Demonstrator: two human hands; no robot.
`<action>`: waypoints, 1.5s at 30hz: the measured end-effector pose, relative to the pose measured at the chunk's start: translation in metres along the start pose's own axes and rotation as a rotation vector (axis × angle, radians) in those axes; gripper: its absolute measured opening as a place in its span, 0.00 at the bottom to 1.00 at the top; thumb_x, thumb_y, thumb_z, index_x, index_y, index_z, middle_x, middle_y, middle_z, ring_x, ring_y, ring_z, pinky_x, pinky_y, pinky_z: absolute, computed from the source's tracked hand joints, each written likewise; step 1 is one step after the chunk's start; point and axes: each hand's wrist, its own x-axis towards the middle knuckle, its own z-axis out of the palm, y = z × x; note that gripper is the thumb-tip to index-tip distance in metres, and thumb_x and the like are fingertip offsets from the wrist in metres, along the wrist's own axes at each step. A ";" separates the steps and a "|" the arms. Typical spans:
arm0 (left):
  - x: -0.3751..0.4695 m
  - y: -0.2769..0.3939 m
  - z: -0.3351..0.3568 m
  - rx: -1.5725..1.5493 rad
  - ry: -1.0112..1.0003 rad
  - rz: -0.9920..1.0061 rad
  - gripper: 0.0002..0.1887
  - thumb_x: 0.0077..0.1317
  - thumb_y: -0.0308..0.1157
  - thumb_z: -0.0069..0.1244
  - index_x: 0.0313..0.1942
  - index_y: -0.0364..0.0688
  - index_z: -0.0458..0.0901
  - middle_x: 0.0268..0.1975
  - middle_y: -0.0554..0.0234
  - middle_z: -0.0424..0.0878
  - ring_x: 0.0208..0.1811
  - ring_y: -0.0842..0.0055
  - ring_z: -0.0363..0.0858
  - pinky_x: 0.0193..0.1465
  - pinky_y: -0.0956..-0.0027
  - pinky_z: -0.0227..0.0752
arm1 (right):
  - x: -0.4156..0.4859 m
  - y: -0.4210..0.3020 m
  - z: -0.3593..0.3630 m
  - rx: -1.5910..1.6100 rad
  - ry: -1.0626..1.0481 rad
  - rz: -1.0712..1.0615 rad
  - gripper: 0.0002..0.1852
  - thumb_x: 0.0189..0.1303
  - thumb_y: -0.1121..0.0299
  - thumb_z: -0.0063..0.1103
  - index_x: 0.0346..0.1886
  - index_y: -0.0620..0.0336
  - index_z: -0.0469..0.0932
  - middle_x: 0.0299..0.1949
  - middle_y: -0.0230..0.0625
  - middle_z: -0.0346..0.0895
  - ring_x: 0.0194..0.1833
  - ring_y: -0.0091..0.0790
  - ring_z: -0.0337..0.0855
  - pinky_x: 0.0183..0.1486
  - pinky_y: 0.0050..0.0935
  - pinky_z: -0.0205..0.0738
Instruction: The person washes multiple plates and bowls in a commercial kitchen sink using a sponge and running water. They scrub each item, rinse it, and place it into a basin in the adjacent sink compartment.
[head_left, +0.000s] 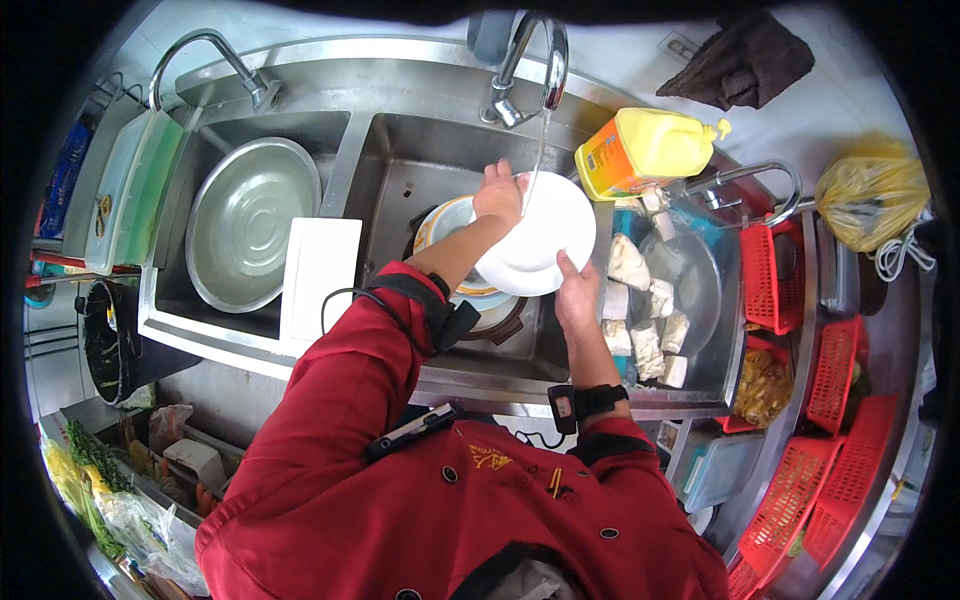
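A round white plate (544, 232) is tilted under running water from the middle faucet (555, 71). My right hand (577, 292) grips its lower right edge, thumb on top. At the plate's upper left edge, my left hand (501, 193) holds the rim; some of its fingers are hidden. Beneath the plate, bowls or dishes with an orange-patterned rim (431, 229) are stacked in the middle sink basin (397, 176), over a brown item (499, 334) that is mostly covered.
The left basin holds a large metal bowl (251, 225); a white rectangular tray (321, 277) rests over its front edge. A yellow jug (645, 150) stands behind the right basin, where pale food chunks (646, 349) lie beside a clear bowl (694, 292). Red baskets (772, 277) stand farther right.
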 end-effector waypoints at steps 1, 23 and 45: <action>-0.001 0.000 -0.009 0.045 -0.083 0.025 0.24 0.66 0.51 0.43 0.50 0.39 0.70 0.44 0.43 0.80 0.46 0.51 0.79 0.46 0.55 0.74 | -0.001 0.006 0.000 0.090 -0.005 0.075 0.20 0.62 0.75 0.55 0.57 0.70 0.69 0.53 0.43 0.74 0.53 0.35 0.75 0.58 0.33 0.66; -0.046 -0.107 -0.089 -0.882 -0.653 -0.752 0.21 0.67 0.32 0.49 0.58 0.35 0.68 0.48 0.56 0.79 0.44 0.71 0.81 0.40 0.63 0.81 | 0.091 0.058 0.000 0.092 -0.056 0.358 0.12 0.59 0.79 0.54 0.47 0.70 0.73 0.41 0.43 0.79 0.41 0.39 0.81 0.46 0.38 0.76; -0.062 -0.050 -0.083 -0.424 -0.380 -0.217 0.17 0.64 0.35 0.48 0.48 0.33 0.77 0.37 0.41 0.82 0.40 0.58 0.82 0.45 0.60 0.72 | 0.030 0.116 0.035 -1.166 0.266 -0.017 0.43 0.66 0.47 0.38 0.69 0.75 0.39 0.72 0.59 0.28 0.73 0.58 0.28 0.70 0.58 0.30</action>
